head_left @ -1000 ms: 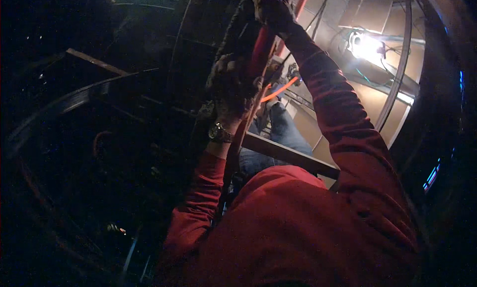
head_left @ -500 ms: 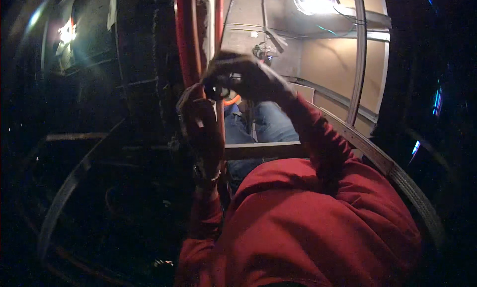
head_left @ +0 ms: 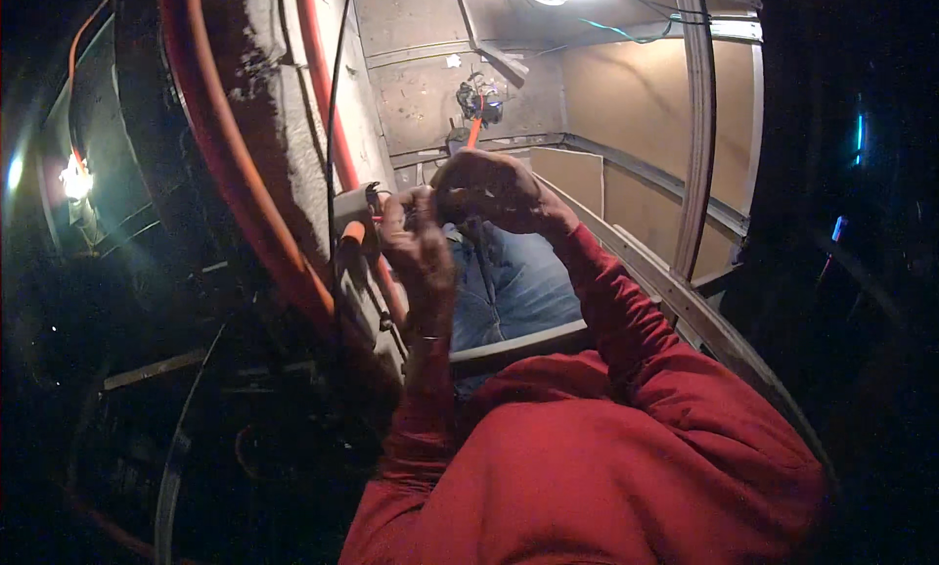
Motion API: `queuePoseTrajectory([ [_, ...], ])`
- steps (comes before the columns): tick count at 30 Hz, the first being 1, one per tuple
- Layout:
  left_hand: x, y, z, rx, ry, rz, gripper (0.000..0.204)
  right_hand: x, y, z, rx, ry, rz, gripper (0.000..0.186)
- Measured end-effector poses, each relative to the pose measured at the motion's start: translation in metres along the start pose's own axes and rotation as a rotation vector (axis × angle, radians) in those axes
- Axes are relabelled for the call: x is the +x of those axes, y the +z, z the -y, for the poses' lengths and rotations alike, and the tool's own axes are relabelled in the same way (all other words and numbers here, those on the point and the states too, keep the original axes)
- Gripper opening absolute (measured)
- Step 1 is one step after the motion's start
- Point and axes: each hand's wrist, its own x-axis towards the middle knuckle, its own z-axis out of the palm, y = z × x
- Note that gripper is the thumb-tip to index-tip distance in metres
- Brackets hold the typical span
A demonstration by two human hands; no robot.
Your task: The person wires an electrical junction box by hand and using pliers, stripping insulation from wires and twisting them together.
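Observation:
My left hand (head_left: 421, 257) is raised beside a pale post, with its fingers bent together near thin dark and red wires (head_left: 375, 201). These wires come out at the end of a grey fitting (head_left: 350, 206) on the post. My right hand (head_left: 496, 191) is curled, its fingertips close to the left hand's; what lies in its fingers is hidden. Just below the fitting is the end of a short orange tube (head_left: 353, 233). Behind the right hand an orange strip (head_left: 474, 133) rises toward a dark cluster of wires (head_left: 479, 102) on the far wall.
A thick orange conduit (head_left: 220, 105) and a thinner red one (head_left: 328, 90) run along the pale post (head_left: 293, 125) at left. A metal upright (head_left: 696, 125) and a rail (head_left: 675, 291) stand at right. Bright lamps (head_left: 75, 181) light the dark surroundings.
The view has shifted, so the post and conduits appear further left. My hands sit slightly lower in the picture, and the grey fitting with wires now shows beside the left fingers.

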Motion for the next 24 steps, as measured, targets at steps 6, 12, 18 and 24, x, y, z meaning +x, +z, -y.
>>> queuePoseTrajectory([
  [6,0.041,0.075,0.056,0.301,0.041,-0.081,0.026,-0.019,-0.063,-0.013,-0.009,0.074,-0.198,0.036],
  [12,0.109,0.103,0.152,0.265,-0.177,0.057,0.025,0.006,-0.113,-0.073,-0.078,0.106,-0.335,0.037],
  [18,0.154,0.118,0.227,0.086,-0.451,0.272,0.025,0.026,-0.17,-0.13,0.037,0.227,-0.434,0.041],
  [24,0.201,0.128,0.271,-0.031,-0.4,0.368,0.022,0.047,-0.215,-0.194,-0.006,0.232,-0.547,0.046],
])
